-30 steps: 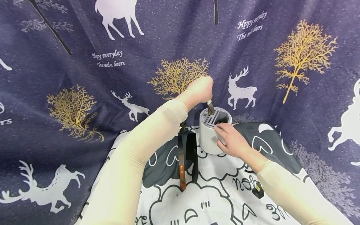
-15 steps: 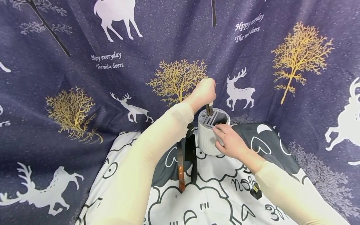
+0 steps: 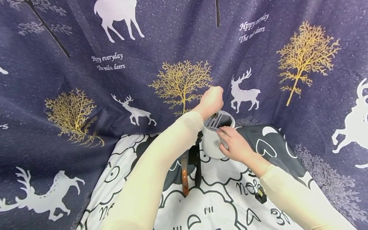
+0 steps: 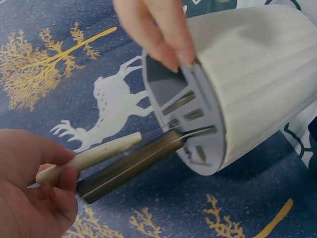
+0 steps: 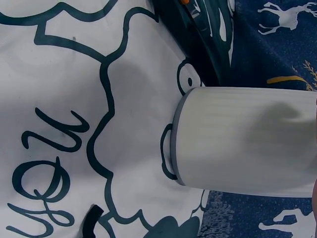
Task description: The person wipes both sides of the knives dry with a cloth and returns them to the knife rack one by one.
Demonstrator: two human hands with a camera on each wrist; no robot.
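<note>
A white, ribbed knife block with a grey slotted top stands upright on the cloth. Above its far left slots is my left hand. In the left wrist view that hand pinches the white handle of a knife, its thin blade reaching towards a slot. Right beside it, a dark brown handle sticks out of another slot. My right hand rests against the block's near right side, its fingertips over the rim by the large opening. The right wrist view shows mostly the block's side.
Left of the block lie a knife with an orange-brown wooden handle and a black knife, both partly under my left sleeve. A small black object with a yellow mark lies near my right forearm. A dark printed curtain hangs behind.
My left hand has come down and slightly right towards the block's top. The forearm now covers more of the two lying knives. My right hand keeps its place on the block.
</note>
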